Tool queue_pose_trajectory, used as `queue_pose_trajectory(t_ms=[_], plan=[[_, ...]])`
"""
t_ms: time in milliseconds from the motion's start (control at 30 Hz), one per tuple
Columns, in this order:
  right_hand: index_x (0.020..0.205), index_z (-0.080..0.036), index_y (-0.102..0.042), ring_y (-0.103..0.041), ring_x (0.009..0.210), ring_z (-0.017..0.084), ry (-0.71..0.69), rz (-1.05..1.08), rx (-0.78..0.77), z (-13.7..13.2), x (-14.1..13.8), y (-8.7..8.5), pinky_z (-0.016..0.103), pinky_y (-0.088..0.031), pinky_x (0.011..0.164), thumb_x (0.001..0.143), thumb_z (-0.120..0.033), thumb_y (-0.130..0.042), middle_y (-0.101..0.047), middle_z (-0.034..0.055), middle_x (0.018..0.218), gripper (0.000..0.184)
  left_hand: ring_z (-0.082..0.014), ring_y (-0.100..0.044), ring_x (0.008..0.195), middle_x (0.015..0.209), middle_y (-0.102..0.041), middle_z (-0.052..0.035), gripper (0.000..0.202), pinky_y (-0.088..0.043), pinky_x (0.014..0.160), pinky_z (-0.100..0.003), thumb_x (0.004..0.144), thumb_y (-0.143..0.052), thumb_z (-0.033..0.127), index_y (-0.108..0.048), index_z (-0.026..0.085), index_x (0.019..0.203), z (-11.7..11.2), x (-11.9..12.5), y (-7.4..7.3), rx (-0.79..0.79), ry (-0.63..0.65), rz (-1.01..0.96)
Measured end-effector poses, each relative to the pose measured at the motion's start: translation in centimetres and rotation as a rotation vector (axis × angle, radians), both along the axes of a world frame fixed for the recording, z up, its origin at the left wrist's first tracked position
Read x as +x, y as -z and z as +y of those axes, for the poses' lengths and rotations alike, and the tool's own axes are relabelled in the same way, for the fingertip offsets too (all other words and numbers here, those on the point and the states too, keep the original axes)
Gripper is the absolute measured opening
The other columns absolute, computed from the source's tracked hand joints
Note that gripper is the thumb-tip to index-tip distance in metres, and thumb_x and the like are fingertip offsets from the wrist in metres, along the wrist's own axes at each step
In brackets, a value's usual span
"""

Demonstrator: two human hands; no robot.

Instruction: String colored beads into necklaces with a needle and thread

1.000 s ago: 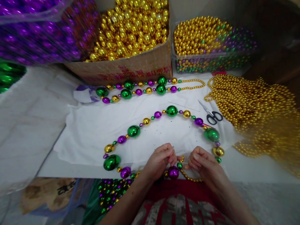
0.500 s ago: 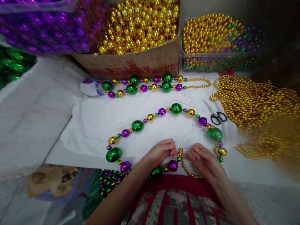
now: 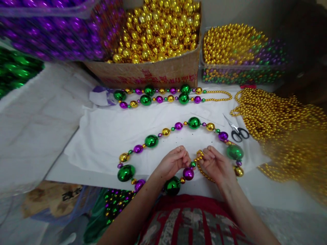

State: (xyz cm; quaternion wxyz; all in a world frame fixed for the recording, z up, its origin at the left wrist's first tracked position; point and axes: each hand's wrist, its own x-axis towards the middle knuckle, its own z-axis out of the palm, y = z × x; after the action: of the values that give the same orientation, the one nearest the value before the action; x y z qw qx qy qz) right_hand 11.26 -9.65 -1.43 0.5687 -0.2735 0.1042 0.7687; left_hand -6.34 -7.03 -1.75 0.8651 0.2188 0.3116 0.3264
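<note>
Figure: white worktop [image 3: 265, 190] spread with a white cloth [image 3: 107, 136], under soft, even light. Along its far edge stand a cardboard box [image 3: 153, 71] and a clear plastic bin [image 3: 242, 69], backed by a pale wall [image 3: 209, 10]. The upper right corner lies in shadow.

Glossy beads, matt cloth

Mirror-glossy green, purple and gold plastic bead necklace [image 3: 178, 143] lies on matt white cloth [image 3: 107, 136]; rough brown cardboard box [image 3: 153, 71] behind.

The left hand [image 3: 173, 162] and right hand [image 3: 214, 164] are closing in, fingertips now nearly meeting. The thin gold bead strand [image 3: 200, 156] is bunching up at the right fingertips, earlier trailing below that hand. The large green bead [image 3: 172, 185] is showing clear under the left wrist, hidden a second ago.
</note>
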Motion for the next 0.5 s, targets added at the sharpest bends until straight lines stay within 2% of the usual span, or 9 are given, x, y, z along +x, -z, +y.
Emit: queue_pose_trajectory(t_ms=[200, 300, 400, 500], plan=[[0.063, -0.018, -0.043, -0.035, 0.051, 0.007, -0.001, -0.065, -0.063, -0.5, 0.4, 1.1, 0.022, -0.045, 0.062, 0.074, -0.012, -0.07, -0.033, -0.0084, 0.057, 0.03, -0.0117, -0.05, 0.06, 0.062, -0.049, 0.0033, 0.033, -0.042, 0.058, -0.024, 0.079, -0.064, 0.042, -0.043, 0.018, 0.069, -1.4, 1.9, 1.0, 0.007, -0.211, 0.26], [0.062, -0.018, -0.041, -0.034, 0.05, 0.007, -0.004, -0.107, -0.084, -0.7, 0.8, 1.3, 0.022, -0.043, 0.058, 0.074, -0.013, -0.071, -0.033, -0.0084, 0.056, 0.033, -0.0131, -0.052, 0.061, 0.062, -0.052, 0.0018, 0.033, -0.045, 0.062, -0.028, 0.08, -0.063, 0.044, -0.047, 0.017, 0.068, -1.6, 2.1, 1.0, 0.05, -0.209, 0.344], [0.062, -0.019, -0.042, -0.035, 0.051, 0.007, -0.015, -0.136, -0.096, -0.9, 1.2, 1.0, 0.023, -0.045, 0.06, 0.074, -0.015, -0.072, -0.033, -0.0081, 0.057, 0.033, -0.0129, -0.053, 0.062, 0.06, -0.052, 0.0022, 0.03, -0.045, 0.078, -0.033, 0.081, -0.064, 0.037, -0.047, 0.017, 0.066, -1.4, 1.7, 0.5, 0.072, -0.183, 0.242], [0.062, -0.018, -0.042, -0.036, 0.052, 0.007, -0.03, -0.124, -0.108, -1.4, 1.1, 0.3, 0.026, -0.049, 0.07, 0.075, -0.016, -0.071, -0.034, -0.0078, 0.059, 0.032, -0.011, -0.05, 0.058, 0.057, -0.048, 0.0044, 0.027, -0.042, 0.088, -0.037, 0.08, -0.065, 0.03, -0.046, 0.018, 0.065, -1.1, 1.3, -0.3, 0.0, -0.204, 0.038]])
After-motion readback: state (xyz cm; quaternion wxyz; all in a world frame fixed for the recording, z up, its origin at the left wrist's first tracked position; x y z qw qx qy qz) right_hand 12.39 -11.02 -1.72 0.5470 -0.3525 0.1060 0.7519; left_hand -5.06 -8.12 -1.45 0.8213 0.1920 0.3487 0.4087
